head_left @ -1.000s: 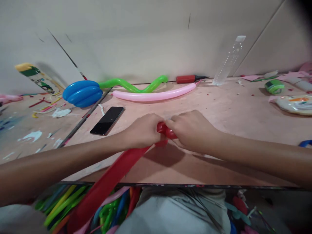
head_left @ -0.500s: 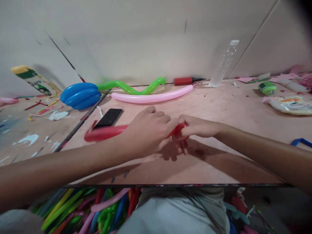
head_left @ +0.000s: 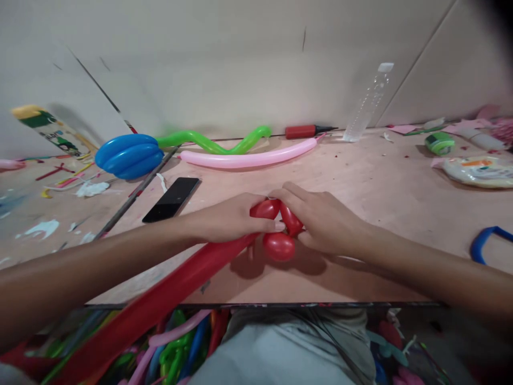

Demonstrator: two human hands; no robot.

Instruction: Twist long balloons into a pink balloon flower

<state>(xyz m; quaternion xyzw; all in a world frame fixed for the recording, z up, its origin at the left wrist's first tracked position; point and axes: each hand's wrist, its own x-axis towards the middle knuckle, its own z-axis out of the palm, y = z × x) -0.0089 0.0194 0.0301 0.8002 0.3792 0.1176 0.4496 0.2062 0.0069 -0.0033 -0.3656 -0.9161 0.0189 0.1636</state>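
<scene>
Both hands grip a long red balloon [head_left: 200,262] above the front of the table. At the hands it is twisted into short round bubbles, with one bubble hanging below the fingertips. From there its long untwisted length slants down to the lower left, past the table edge. My left hand [head_left: 236,216] is closed on a bubble from the left, its thumb across the front. My right hand [head_left: 320,216] pinches the bubbles from the right, and some of its fingertips are hidden behind them. A black phone [head_left: 172,200] lies to the left of my left hand.
Along the wall are a blue twisted balloon [head_left: 130,156], a green balloon [head_left: 216,145], a pink balloon [head_left: 248,160], a red hand pump [head_left: 300,131] and a clear bottle [head_left: 365,107]. A plastic packet [head_left: 479,172] lies right. Several balloons [head_left: 176,353] fill the space below the table edge.
The red balloon's long end has swung from beside the phone down to the lower left, uncovering the phone. My hands have turned, so the twisted bubbles now show between them.
</scene>
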